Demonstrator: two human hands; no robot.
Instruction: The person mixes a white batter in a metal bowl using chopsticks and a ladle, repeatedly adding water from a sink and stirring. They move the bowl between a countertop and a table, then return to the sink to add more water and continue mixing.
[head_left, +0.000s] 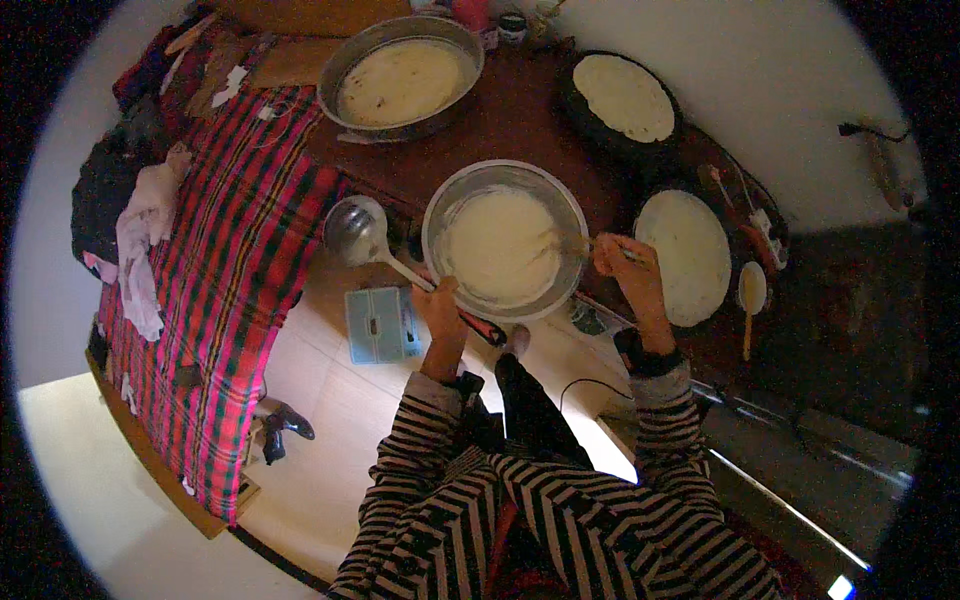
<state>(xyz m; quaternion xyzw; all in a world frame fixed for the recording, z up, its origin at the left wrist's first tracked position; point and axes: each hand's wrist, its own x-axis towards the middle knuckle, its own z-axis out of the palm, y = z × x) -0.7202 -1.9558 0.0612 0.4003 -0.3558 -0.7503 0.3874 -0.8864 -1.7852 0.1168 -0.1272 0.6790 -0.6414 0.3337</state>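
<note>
A metal bowl (433, 259) of pale, thick batter (499, 240) stands before me near the table's edge. My left hand (441, 311) grips the handle of a large metal ladle (356, 231), whose round head is left of the bowl, over the floor side. My right hand (626, 262) is closed on the handle of a utensil whose far end dips into the batter; its exact kind cannot be told. Just right of that hand lies a round, pale flat sheet (686, 255), possibly batter or dough. What supports it is hard to make out.
A big metal pan (326, 101) with pale, speckled contents stands at the back left. A dark round pan (570, 112) holds another pale round. A small spoon (752, 289) lies at the right. Plaid cloth (247, 225) covers the surface at left; a light-blue box (375, 326) is below.
</note>
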